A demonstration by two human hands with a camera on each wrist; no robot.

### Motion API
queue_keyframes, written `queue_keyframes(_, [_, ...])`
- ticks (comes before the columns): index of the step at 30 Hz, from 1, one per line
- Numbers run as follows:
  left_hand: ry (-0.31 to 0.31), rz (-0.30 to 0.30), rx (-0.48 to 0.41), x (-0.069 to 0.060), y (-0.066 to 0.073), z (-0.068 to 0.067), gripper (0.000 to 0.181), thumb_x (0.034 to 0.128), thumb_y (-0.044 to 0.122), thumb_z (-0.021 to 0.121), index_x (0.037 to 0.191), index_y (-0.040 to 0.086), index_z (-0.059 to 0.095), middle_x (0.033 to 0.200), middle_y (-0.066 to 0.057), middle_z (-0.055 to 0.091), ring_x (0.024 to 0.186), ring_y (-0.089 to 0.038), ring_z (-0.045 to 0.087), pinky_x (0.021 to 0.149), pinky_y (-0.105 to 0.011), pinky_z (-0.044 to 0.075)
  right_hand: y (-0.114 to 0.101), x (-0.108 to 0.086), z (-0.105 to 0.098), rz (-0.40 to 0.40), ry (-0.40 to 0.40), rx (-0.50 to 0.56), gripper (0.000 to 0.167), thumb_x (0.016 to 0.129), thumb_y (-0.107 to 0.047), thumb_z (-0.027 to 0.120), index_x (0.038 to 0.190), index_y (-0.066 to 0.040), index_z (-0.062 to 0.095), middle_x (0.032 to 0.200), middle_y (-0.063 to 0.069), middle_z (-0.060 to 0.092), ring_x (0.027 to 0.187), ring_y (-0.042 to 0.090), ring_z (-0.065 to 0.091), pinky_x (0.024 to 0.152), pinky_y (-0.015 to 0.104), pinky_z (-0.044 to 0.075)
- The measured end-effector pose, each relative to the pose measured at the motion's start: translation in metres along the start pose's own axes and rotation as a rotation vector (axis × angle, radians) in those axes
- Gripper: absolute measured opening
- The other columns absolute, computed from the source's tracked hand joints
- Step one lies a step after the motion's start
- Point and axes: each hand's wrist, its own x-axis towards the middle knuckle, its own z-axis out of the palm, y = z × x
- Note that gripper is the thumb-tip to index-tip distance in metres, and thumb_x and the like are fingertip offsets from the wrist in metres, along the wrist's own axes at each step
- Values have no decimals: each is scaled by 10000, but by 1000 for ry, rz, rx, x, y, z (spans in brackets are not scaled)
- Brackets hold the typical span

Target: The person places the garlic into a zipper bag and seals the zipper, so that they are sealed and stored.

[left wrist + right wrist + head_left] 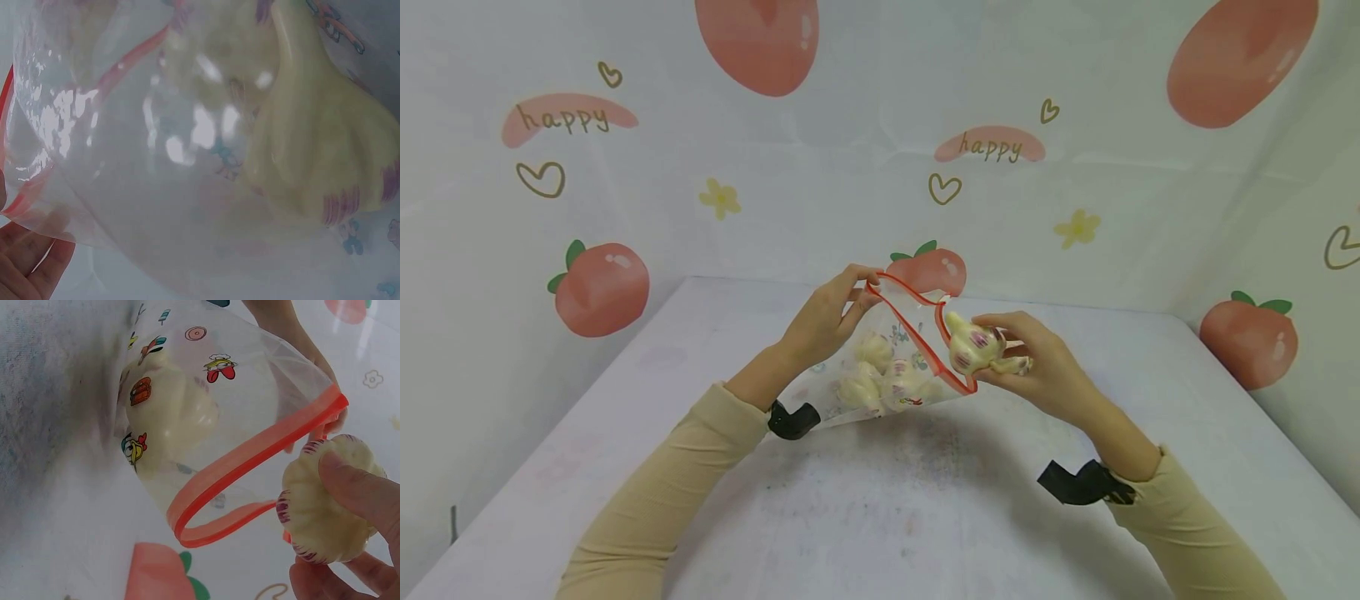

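Note:
A clear printed bag with a red-edged mouth (917, 337) is held up over the table, its mouth gaping toward the right. My left hand (827, 321) pinches the far upper corner of that mouth; in the left wrist view its fingers (31, 259) show at the lower left. Several garlic bulbs (861, 387) lie inside the bag, and one bulb (325, 125) looms large through the film. My right hand (1045, 367) grips another garlic bulb (973, 346) right at the mouth, outside it, with the thumb across the bulb (325, 506) in the right wrist view.
The white table (850, 517) stretches around the bag. Behind it hangs a white backdrop (850, 167) with printed fruit, hearts and flowers. Black bands (793, 421) show at both wrists. A small dark object (453, 525) is at the left edge.

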Motion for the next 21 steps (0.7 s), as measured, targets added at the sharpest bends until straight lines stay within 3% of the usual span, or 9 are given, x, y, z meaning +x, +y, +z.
queue_keyframes(9, [-2, -2, 14, 1, 2, 0, 216, 951, 132, 519, 1117, 8, 458, 1261, -170, 568, 1036, -307, 658, 834, -428, 521, -1, 1, 3, -38, 5, 13, 582, 667, 20, 804, 1194, -38, 564, 1124, 85, 591, 914, -1, 469, 715, 307, 563])
queue_keyframes(21, [9, 9, 22, 2, 2, 2, 213, 935, 93, 545, 1114, 8, 466, 1238, -167, 581, 1017, -304, 665, 782, -409, 518, -4, 7, 7, -40, -33, 29, 588, 675, -2, 806, 1210, -33, 563, 1134, 91, 591, 961, 32, 498, 729, 283, 566])
